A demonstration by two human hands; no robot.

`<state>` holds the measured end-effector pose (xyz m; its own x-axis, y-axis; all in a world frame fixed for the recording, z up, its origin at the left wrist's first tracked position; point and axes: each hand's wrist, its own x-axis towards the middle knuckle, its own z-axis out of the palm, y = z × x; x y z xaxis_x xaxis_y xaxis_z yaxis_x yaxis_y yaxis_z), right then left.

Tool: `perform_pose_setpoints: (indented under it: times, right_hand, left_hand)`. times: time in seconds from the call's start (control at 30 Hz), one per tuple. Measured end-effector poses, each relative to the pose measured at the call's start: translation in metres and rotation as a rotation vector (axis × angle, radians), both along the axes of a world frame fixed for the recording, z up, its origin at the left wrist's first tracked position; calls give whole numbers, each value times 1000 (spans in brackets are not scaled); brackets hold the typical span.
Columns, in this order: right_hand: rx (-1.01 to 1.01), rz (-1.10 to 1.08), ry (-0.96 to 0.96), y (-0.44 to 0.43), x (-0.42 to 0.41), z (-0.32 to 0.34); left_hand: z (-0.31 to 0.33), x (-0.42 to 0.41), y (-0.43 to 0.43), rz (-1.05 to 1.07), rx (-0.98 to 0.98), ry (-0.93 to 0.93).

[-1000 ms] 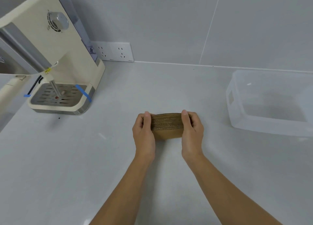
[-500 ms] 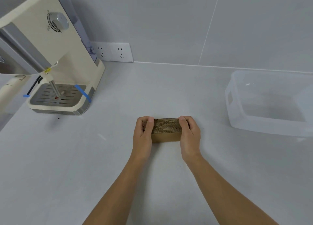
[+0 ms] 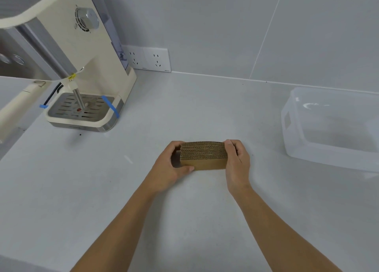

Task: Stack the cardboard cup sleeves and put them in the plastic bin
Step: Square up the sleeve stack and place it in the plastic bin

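Hands around neat brown sleeve stack

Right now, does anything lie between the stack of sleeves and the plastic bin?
No. In the head view, only bare counter separates the stack of sleeves, gripped by the left hand and right hand, from the plastic bin.

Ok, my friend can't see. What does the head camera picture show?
Two bare hands, left hand and right hand, squeeze a stack of brown cardboard cup sleeves from both ends over a grey counter. A clear plastic bin sits to the right, a cream coffee machine at back left.
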<state>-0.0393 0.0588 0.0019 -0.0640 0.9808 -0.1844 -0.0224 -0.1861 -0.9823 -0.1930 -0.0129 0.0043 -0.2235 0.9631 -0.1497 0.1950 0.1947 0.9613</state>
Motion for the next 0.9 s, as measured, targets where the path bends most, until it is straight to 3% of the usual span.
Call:
perform_pose_setpoints:
  times: [0.23,0.5,0.63,0.9]
  right_hand:
    - [12,173,-38,4,16,3]
    - [-81,642,-46,23,61,3]
    - [-18,599,-138,25,62,-3]
    - [-43,477,-65,23,58,-2]
  left_hand:
    - [-3,-2,2,1,7,3]
    - [-4,-4,2,10,14,-4]
    - [-4,-7,3,20,12,8]
    - [-7,-10,4,50,-25,-34]
